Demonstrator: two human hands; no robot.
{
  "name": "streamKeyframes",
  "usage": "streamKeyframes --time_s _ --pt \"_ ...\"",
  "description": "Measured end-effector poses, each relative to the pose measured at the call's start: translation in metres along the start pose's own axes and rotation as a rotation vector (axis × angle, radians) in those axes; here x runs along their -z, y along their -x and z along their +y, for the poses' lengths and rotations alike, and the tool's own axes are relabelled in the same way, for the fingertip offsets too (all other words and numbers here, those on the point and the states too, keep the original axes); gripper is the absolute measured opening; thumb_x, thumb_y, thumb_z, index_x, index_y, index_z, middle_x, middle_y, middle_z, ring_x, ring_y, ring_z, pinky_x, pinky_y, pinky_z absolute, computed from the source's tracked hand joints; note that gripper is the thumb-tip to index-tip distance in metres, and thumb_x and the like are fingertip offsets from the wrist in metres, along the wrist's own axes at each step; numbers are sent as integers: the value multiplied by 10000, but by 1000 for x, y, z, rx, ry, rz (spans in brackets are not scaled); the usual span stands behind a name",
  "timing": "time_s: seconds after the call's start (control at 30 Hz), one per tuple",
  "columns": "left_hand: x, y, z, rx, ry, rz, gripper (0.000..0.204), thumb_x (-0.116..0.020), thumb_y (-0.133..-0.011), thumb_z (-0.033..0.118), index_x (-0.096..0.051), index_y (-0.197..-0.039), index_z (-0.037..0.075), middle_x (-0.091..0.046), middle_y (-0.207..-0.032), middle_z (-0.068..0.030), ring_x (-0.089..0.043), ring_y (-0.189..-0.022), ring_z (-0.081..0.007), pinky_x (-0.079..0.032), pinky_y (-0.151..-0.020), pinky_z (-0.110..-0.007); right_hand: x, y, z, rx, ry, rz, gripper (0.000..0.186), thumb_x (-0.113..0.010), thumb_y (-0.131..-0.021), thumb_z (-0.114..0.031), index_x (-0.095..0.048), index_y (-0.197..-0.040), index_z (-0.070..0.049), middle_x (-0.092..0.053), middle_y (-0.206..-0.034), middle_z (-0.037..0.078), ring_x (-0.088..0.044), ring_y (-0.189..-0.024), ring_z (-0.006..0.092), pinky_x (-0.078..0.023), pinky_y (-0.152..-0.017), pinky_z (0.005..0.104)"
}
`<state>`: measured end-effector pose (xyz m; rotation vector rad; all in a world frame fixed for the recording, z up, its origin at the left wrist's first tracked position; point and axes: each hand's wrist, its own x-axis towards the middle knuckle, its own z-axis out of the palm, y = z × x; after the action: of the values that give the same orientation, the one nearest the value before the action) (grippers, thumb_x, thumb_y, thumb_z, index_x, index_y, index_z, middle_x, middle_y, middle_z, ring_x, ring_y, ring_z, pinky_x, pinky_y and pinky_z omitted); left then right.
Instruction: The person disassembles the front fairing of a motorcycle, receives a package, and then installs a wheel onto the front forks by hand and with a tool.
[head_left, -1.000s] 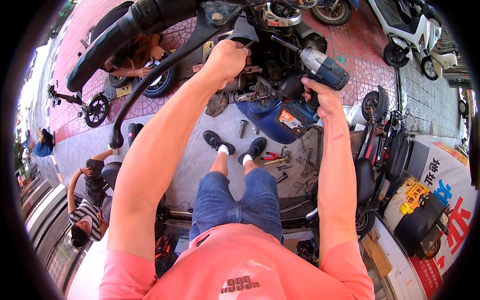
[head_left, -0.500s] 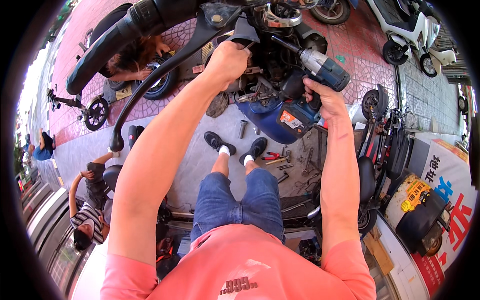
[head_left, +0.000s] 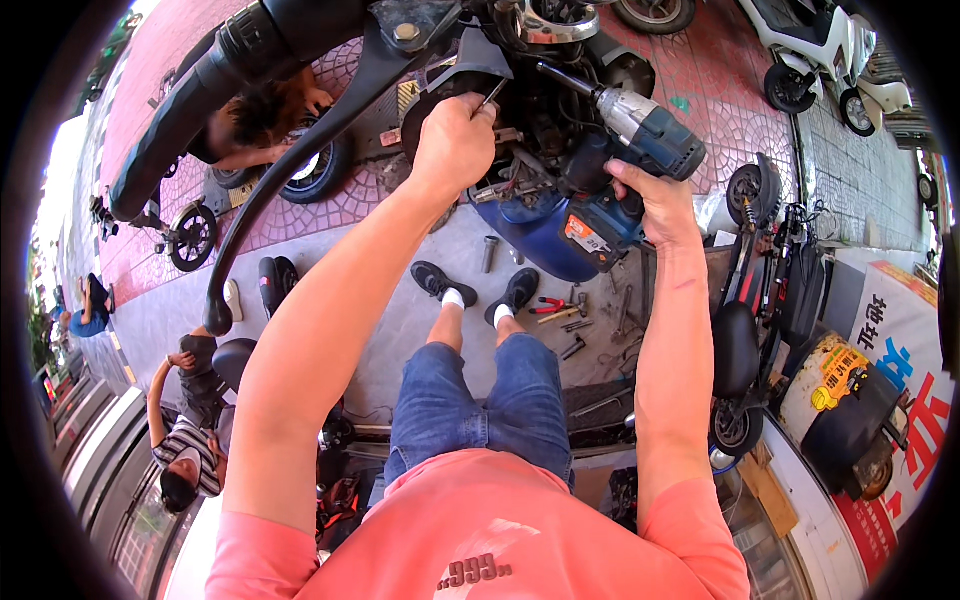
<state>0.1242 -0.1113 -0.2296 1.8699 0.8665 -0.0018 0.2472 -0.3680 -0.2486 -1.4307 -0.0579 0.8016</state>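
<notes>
My left hand (head_left: pixel 455 140) is closed, pinching a thin metal rod (head_left: pixel 494 93) below a dark grey plastic cover (head_left: pixel 475 58). The rod's far end lies against the dark parts of the scooter front (head_left: pixel 545 125); whether it enters them I cannot tell. Wrapped round the grip of a blue and grey cordless impact wrench (head_left: pixel 655 140) is my right hand (head_left: pixel 650 198). Its long socket points up and left toward the scooter, apart from my left hand. The battery (head_left: pixel 595 235) hangs below the grip, in front of a dark blue body panel (head_left: pixel 545 240).
A black brake lever (head_left: pixel 300 165) and handlebar grip (head_left: pixel 185 115) cross the upper left. Red-handled pliers (head_left: pixel 550 304), a hammer (head_left: pixel 582 300), and a loose socket (head_left: pixel 489 254) lie on the ground. Another person (head_left: pixel 250 130) crouches by a wheel; parked scooters (head_left: pixel 790 50) stand right.
My left hand has shifted slightly left and down and turned, so more of the thin rod shows. My right hand keeps its hold on the impact wrench. The view has shifted a little.
</notes>
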Motion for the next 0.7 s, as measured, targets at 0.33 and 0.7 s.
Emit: streamKeyframes --time_s 0.33,0.7 --pt "-14 3 -17 -82 35 49 280 -570 -1042 193 -687 -1132 -45 -680 -915 -309 -678 -915 -480 -518 -824 -472 9 -10 -9 -94 -16 -130 388 -804 -878 -6 -683 -1247 -9 -738 -934 84 -607 -707 126 -491 -621 272" --pt "-30 6 -37 -89 199 72 267 -578 -1045 179 -707 -1135 -37 -678 -825 -232 -646 -761 -347 -514 -763 -411 11 -14 -2 -129 -7 -52 355 -811 -837 21 -723 -1177 -30 -750 -1009 64 -641 -718 123 -498 -584 277"
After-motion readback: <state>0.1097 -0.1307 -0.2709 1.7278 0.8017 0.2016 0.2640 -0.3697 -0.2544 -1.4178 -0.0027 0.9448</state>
